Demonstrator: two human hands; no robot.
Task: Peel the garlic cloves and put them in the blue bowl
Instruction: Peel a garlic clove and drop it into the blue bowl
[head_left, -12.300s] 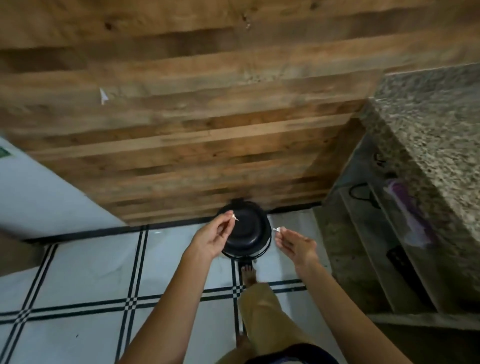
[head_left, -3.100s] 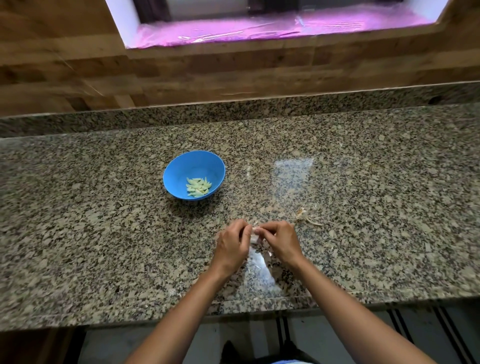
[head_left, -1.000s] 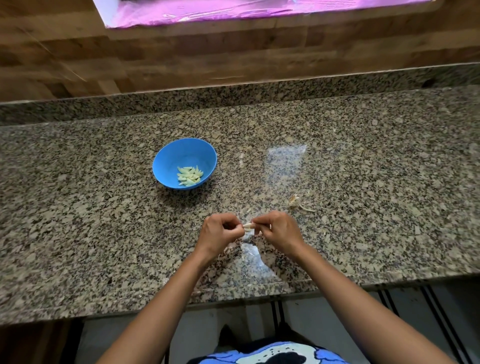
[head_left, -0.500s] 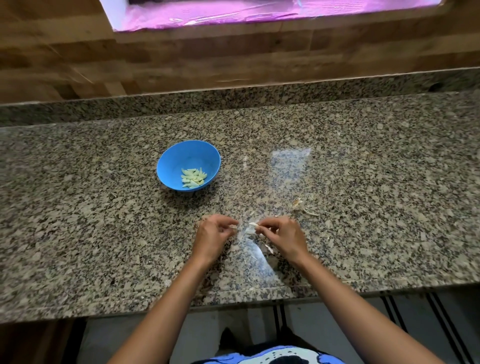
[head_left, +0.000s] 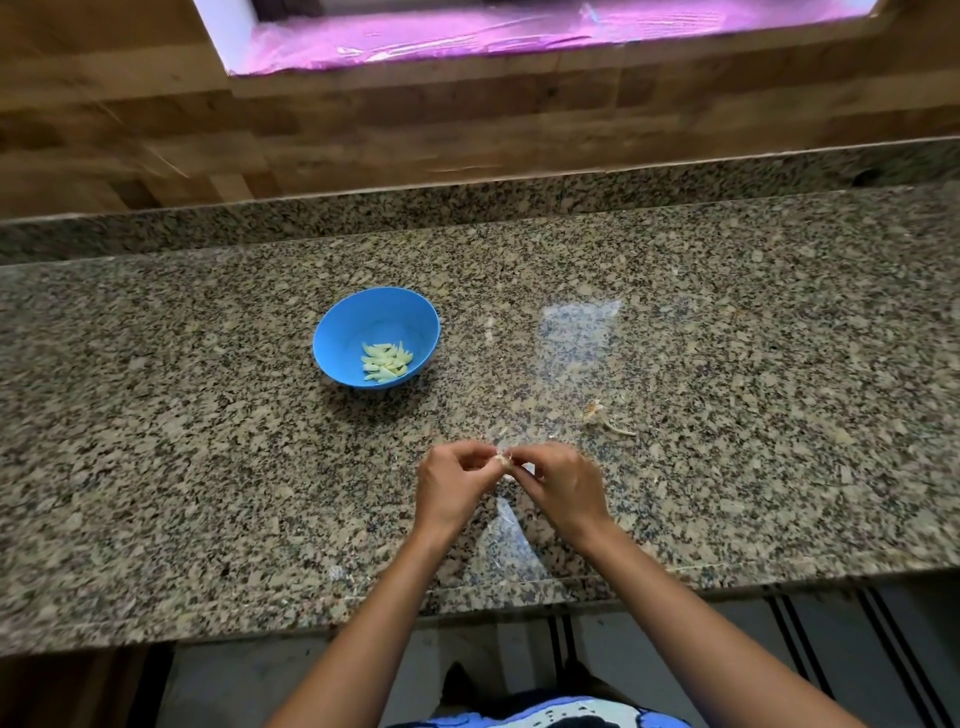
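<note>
Near the blue bowl (head_left: 376, 336), both hands, left hand (head_left: 452, 486) and right hand (head_left: 563, 486), pinch one small, light garlic clove (head_left: 503, 459), its papery skin likely best caught at a tip.

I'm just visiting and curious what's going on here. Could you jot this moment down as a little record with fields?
surface: granite counter
bowl: blue bowl, beyond the hands, to their left
in bowl: peeled garlic cloves
left hand: pinches a garlic clove
right hand: pinches the same clove
scraps: garlic skins on the counter, right of the hands
stage: peeling under way
</note>
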